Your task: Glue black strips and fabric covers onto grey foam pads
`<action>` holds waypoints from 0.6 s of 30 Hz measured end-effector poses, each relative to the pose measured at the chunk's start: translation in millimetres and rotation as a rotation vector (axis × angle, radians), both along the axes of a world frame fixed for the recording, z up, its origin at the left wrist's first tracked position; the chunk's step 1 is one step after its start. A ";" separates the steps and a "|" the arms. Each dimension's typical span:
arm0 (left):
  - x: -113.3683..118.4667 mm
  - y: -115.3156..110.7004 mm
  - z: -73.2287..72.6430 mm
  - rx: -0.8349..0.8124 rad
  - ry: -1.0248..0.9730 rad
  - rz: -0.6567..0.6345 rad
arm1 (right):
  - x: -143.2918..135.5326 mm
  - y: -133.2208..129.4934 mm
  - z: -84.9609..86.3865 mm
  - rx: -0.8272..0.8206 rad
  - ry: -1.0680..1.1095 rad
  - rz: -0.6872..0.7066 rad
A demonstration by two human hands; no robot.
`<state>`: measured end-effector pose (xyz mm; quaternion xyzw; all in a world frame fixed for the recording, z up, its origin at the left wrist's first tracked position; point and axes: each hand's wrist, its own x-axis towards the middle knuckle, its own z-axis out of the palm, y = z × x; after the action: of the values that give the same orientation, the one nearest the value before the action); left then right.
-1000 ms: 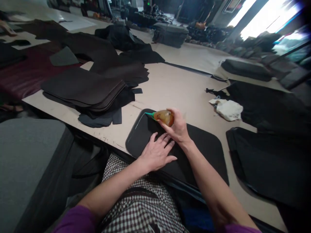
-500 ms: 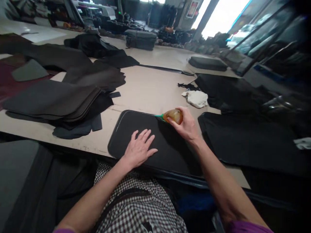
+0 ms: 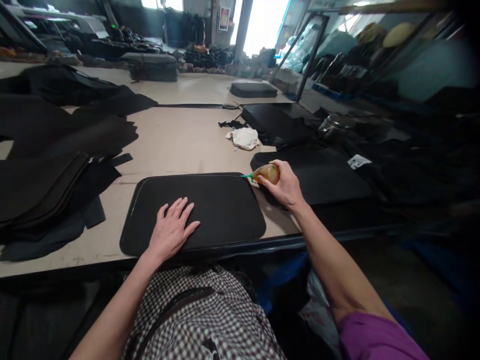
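Note:
A black panel with rounded corners (image 3: 221, 210) lies flat at the table's front edge, with a thin pale line along its far and left edges. Resting on its left part is my left hand (image 3: 173, 228), palm down with fingers spread and nothing held. My right hand (image 3: 285, 185) grips an amber squeeze bottle (image 3: 267, 174) lying sideways in the fingers. The bottle's green nozzle (image 3: 246, 175) points left, its tip at the panel's far edge near the far right corner.
Stacked dark pieces (image 3: 41, 185) cover the left of the table (image 3: 176, 137). Beyond the bottle lies a crumpled white cloth (image 3: 244, 138). Black panels (image 3: 322, 175) are on the right, beside a shiny metal container (image 3: 335, 126). Farther back sits a thick dark stack (image 3: 152, 66).
The view has swung to the right. The bottle in my right hand has moved right along the panel's far edge, to near the corner. My left hand stays spread on the panel.

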<state>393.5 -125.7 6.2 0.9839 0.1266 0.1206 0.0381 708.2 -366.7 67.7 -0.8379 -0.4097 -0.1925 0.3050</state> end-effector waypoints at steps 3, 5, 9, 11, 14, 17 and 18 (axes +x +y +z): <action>0.5 -1.0 1.5 0.020 0.013 0.008 | -4.0 -10.4 1.2 0.009 0.003 -0.012; 0.6 -1.4 2.5 0.035 0.028 0.009 | -8.1 -19.2 3.5 0.009 0.009 -0.016; 0.4 -0.5 1.7 0.050 0.049 0.004 | -18.7 -42.6 9.2 -0.005 0.038 -0.030; 0.3 0.7 -0.4 0.055 0.049 0.002 | -24.7 -56.7 11.5 -0.008 0.061 -0.027; 0.6 2.4 -3.6 0.058 0.046 -0.002 | -35.0 -79.1 13.7 0.000 0.108 -0.038; 1.0 3.0 -4.9 0.051 0.045 -0.002 | -47.1 -101.2 14.5 0.016 0.181 -0.057; 1.0 2.9 -4.8 0.047 0.045 -0.002 | -51.4 -108.3 14.3 0.024 0.208 -0.061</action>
<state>394.5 -122.7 1.4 0.9871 0.1237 0.1012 0.0123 656.8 -474.9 82.0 -0.8617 -0.3477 -0.1185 0.3501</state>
